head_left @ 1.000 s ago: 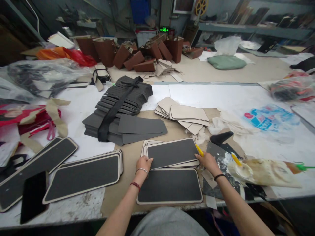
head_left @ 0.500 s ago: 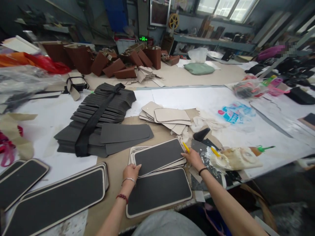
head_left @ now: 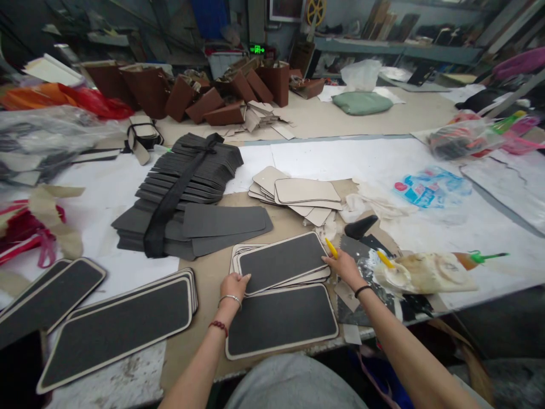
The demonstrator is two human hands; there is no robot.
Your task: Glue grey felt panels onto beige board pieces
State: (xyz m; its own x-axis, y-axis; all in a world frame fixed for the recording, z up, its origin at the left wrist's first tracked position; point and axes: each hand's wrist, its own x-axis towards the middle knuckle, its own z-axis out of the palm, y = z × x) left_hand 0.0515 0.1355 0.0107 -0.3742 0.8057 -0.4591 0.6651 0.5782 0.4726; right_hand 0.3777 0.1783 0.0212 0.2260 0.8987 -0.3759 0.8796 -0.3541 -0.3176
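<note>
A dark panel with a pale border (head_left: 283,261) lies tilted on a stack of pale-edged pieces. My left hand (head_left: 234,287) pinches its lower left corner. At its right end my right hand (head_left: 342,266) grips the edge, and a yellow-handled tool (head_left: 331,248) sticks up from that hand. Nearer the table's front edge lies a second dark panel with a pale border (head_left: 283,321), flat and untouched. Behind the hands are loose pale panels (head_left: 309,192) and a bundle of grey pieces (head_left: 187,187) tied with a black strap.
More bordered panels (head_left: 128,321) are stacked at the left. To the right are a glue-smeared container (head_left: 426,272), a black object (head_left: 361,226) and a blue-printed plastic bag (head_left: 426,187). Brown boxes (head_left: 183,96) stand at the back.
The view has shifted, so the table's objects appear farther right and slightly higher. Both hands keep their hold on the tilted panel, which stays in nearly the same place on the stack.
</note>
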